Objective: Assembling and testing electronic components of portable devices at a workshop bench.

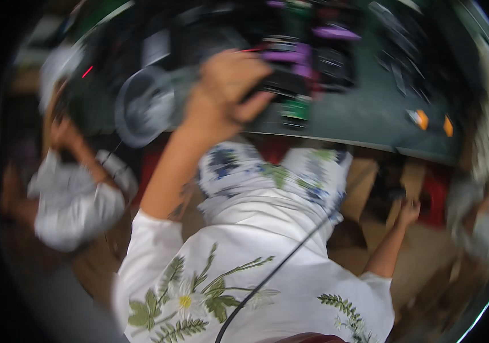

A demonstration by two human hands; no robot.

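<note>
My left hand (236,83) is over the table edge, its fingers curled and thumb stretched to the right. Between them sits a dark, blurred black piece (284,83) whose kind I cannot make out. Just below that piece lies a small green-and-black part (296,110), and beyond it are purple-and-black parts (284,51). My right hand (409,211) hangs low at my right side, below the table, with its fingers closed. Whatever it holds, if anything, is too small and blurred to name.
A clear round plastic tub (144,106) stands on the dark green table (353,123), left of my hand. Orange-and-black pieces (422,120) lie at the right. Another person (78,188) sits at my left, and one more (487,223) at my right. Cardboard (360,182) is under the table.
</note>
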